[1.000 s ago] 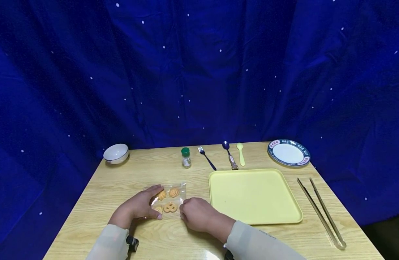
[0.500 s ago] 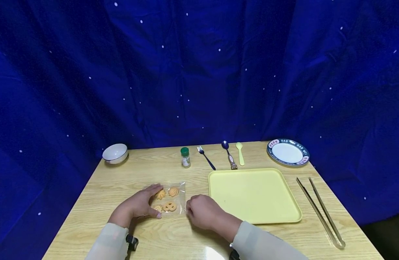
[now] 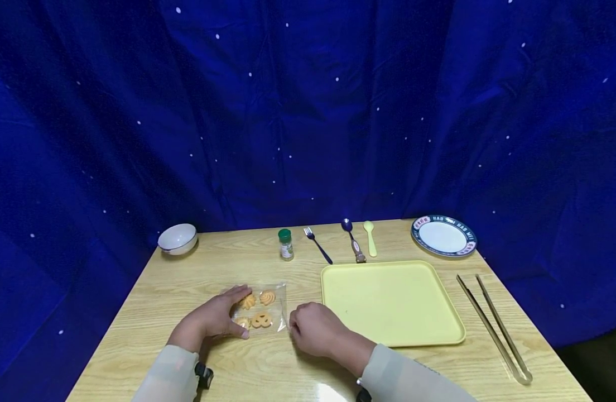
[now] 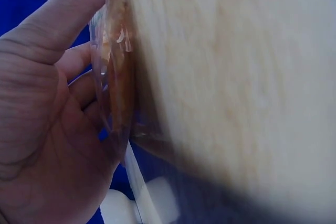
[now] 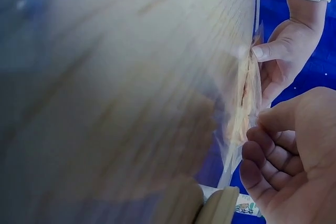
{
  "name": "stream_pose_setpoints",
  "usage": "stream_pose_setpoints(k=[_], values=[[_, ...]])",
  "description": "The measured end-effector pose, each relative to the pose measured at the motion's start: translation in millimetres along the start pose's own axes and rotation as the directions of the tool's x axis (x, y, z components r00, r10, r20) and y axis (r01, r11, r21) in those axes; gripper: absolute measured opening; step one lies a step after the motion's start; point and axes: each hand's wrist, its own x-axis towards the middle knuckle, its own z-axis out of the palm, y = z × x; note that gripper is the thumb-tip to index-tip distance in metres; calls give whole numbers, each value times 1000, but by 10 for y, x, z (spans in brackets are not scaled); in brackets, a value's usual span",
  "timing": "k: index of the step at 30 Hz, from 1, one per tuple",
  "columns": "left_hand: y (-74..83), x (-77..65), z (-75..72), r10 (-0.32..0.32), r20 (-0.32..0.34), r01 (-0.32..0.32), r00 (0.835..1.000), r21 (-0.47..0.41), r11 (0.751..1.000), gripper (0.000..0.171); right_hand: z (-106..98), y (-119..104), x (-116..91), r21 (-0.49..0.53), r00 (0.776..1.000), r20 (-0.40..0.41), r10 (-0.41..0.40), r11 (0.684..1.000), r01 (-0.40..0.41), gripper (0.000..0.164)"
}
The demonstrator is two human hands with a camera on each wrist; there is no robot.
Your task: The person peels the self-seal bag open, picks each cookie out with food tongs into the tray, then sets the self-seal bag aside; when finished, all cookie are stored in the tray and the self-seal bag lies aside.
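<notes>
Pale wood-grained desk (image 3: 237,374) carries the clear packet (image 3: 271,309) flat, left of the yellow tray (image 3: 388,304). Your left hand (image 3: 212,314) has its grip spread across the packet's left end, thumb towards you; your right hand (image 3: 315,329) curls its fingers just beside the right end, though whether they pinch film you can't tell. Best press on film, not biscuits, which could well crumble; work any caught edge low and gently. Through glossy, wrinkled plastic you see golden biscuits (image 3: 267,297), one pretzel-shaped.

The head view looks forward and down across the desk (image 3: 237,259); both close wrist views share the bag (image 4: 119,61).
</notes>
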Motion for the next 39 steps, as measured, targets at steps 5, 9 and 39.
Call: stream_pose_setpoints(k=[5,9,39], values=[[-11,-4,-18,13,2,-13,1000,8,1000,111,6,0,22,68,999,25,29,997,-31,20],[-15,-18,-31,33,2,-33,999,-4,999,111,-8,-30,67,142,992,73,101,984,-111,18],[12,1,-24,-9,11,9,1000,-8,1000,112,60,-14,451,27,899,121,421,904,-427,32]])
